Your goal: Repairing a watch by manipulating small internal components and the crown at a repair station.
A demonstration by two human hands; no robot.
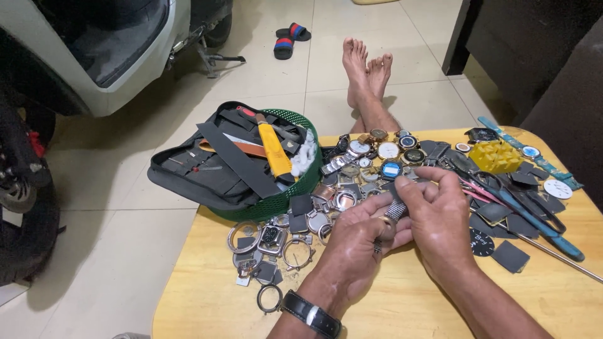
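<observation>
Over a wooden table (207,295) strewn with watch parts, the left hand (352,248) pinches a metal watch band (394,212) while the right hand (440,216) fingers its upper end; step: examining, next needing steady fingertip work

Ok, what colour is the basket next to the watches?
Green, seen in the head view: the basket is dark green plastic mesh.

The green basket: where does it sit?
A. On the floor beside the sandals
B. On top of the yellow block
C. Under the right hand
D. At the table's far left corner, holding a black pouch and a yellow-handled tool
D: the green basket rests on the table at its far left corner, with the black pouch and the yellow-handled tool inside it.
</observation>
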